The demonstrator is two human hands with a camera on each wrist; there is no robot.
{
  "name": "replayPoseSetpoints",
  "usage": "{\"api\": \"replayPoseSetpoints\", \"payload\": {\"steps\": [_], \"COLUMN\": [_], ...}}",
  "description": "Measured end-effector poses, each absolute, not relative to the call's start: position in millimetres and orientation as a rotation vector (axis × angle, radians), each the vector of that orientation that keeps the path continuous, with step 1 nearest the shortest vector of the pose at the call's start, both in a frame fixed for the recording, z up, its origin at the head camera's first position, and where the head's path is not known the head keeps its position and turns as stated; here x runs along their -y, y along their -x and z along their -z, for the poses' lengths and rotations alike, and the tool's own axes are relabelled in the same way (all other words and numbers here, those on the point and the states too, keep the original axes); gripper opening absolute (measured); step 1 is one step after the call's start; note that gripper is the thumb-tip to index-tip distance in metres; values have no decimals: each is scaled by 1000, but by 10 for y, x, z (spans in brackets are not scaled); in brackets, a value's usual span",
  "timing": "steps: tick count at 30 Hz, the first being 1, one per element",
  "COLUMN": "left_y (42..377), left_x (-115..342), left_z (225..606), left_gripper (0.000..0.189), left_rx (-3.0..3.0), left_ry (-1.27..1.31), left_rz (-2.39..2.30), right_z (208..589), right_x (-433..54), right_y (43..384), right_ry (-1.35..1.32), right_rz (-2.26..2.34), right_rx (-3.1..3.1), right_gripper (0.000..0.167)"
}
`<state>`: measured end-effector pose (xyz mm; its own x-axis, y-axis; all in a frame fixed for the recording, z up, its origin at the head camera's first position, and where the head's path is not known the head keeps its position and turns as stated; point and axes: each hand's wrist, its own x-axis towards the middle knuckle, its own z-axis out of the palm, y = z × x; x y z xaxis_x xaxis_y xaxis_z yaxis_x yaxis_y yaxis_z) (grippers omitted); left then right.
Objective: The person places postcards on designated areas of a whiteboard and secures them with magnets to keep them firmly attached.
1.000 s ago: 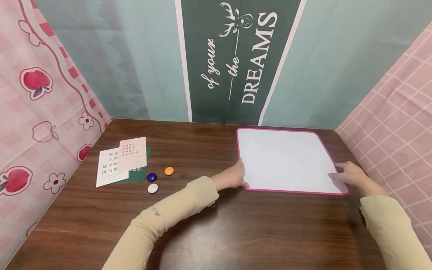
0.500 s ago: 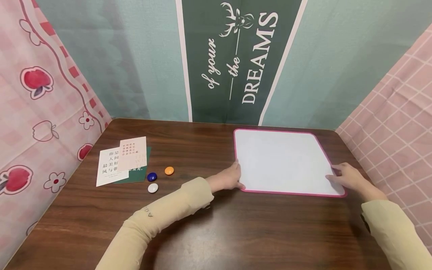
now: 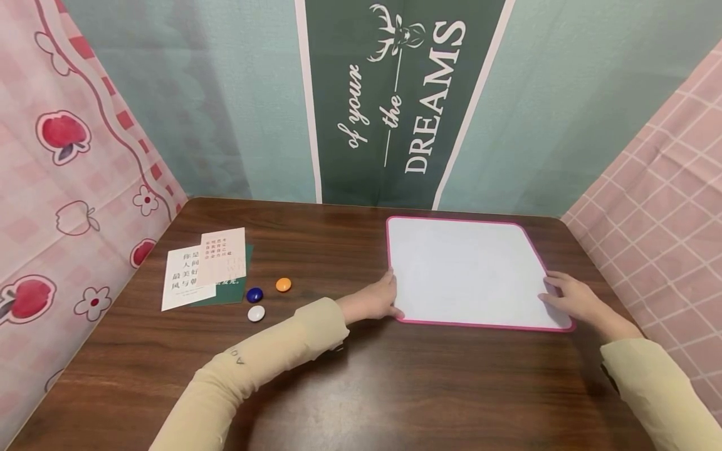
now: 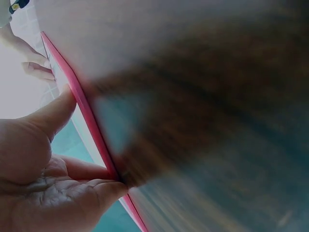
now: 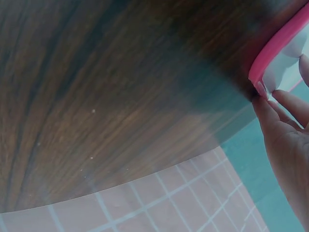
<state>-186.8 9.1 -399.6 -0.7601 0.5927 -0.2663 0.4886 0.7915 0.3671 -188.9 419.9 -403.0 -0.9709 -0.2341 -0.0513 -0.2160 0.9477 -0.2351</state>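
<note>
A whiteboard [image 3: 465,275] with a pink rim lies low over the right half of the brown table. My left hand [image 3: 375,299] holds its left edge near the front corner, thumb at the corner and fingers farther back along the side. In the left wrist view, thumb and fingertips meet the pink rim [image 4: 87,116] well apart from each other. On the opposite side my right hand [image 3: 575,297] grips the right edge, its thumb over the white surface. In the right wrist view, fingertips [image 5: 260,99] sit right at the rounded pink corner [image 5: 260,72].
At the table's left lie overlapping printed cards: a white one [image 3: 179,282], a pink one [image 3: 222,250] and a green one [image 3: 225,295]. Beside them are round blue [image 3: 255,295], white [image 3: 256,313] and orange [image 3: 283,285] pieces. Hanging cloths border the wood-grain table [image 3: 338,401].
The whiteboard has shifted a little to the left and slightly toward me, with both hands moving along with it. The cards and round pieces have stayed put.
</note>
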Motion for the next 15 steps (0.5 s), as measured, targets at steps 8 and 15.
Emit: {"api": "replayPoseSetpoints", "payload": {"steps": [8, 15], "left_y": [1829, 1784], "left_x": [-14, 54], "left_z": [4005, 4001], "left_gripper": [83, 83], "left_rx": [-2614, -2602], "left_ry": [-817, -796], "left_rz": [-412, -437], "right_z": [4020, 4046], "right_x": [-4132, -4083], "right_y": [1857, 1827], "right_ry": [319, 370], "right_rz": [379, 399], "right_rx": [-2952, -2965], "right_gripper": [61, 59]}}
